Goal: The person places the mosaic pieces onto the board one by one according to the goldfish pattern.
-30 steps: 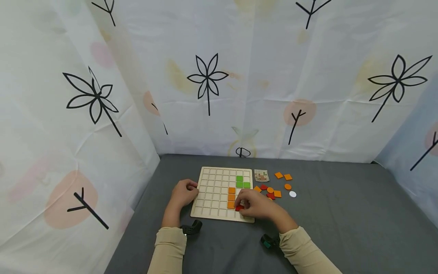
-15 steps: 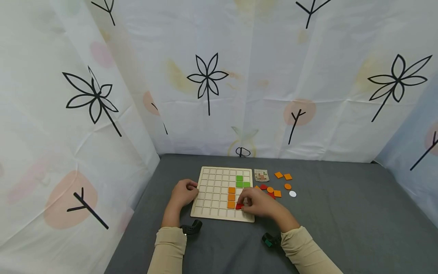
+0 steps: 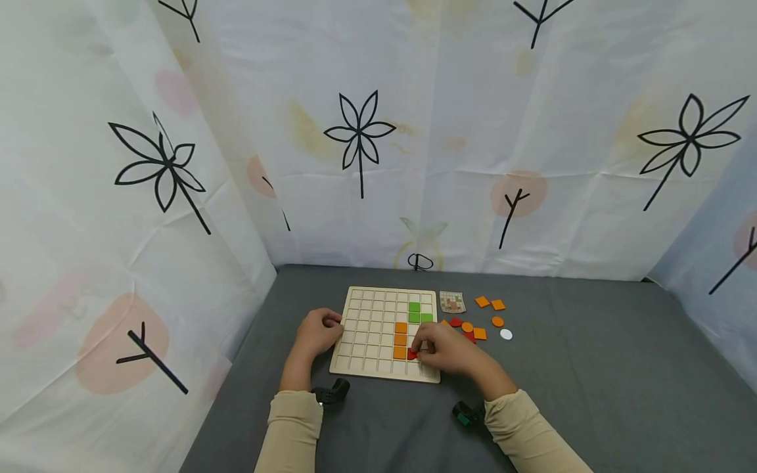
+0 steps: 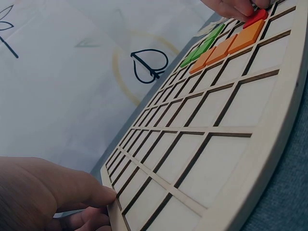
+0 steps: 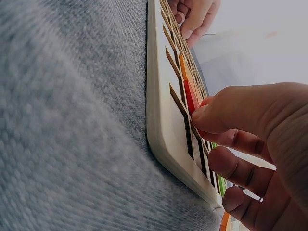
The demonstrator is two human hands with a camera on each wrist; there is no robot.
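Note:
A light wooden grid board (image 3: pixel 369 368) lies on the grey table. My right hand (image 3: pixel 446 348) pinches a small red tile (image 5: pixel 190 96) between thumb and fingers, at a cell right beside the lowest orange square tile (image 3: pixel 399 353); the fingers partly cover it. Three orange squares stand in a column on the board, and several green square tiles (image 3: pixel 414 308) sit farther up to the right. At the board's left rim my left hand (image 3: pixel 317 332) grips the edge, with the thumb (image 4: pixel 103 196) on the rim and the other fingers curled beside it.
Right of the board lie loose orange squares (image 3: pixel 498 305), orange discs (image 3: pixel 497 322), red tiles (image 3: pixel 455 322) and a white disc (image 3: pixel 505 335). A small patterned card (image 3: pixel 452 303) is by the upper right corner. A printed cloth (image 3: pixel 461 217) hangs behind the table.
The red tile has shifted slightly away from me, closer alongside the lowest orange square, with my right hand moving slightly along. My left hand stays at the rim.

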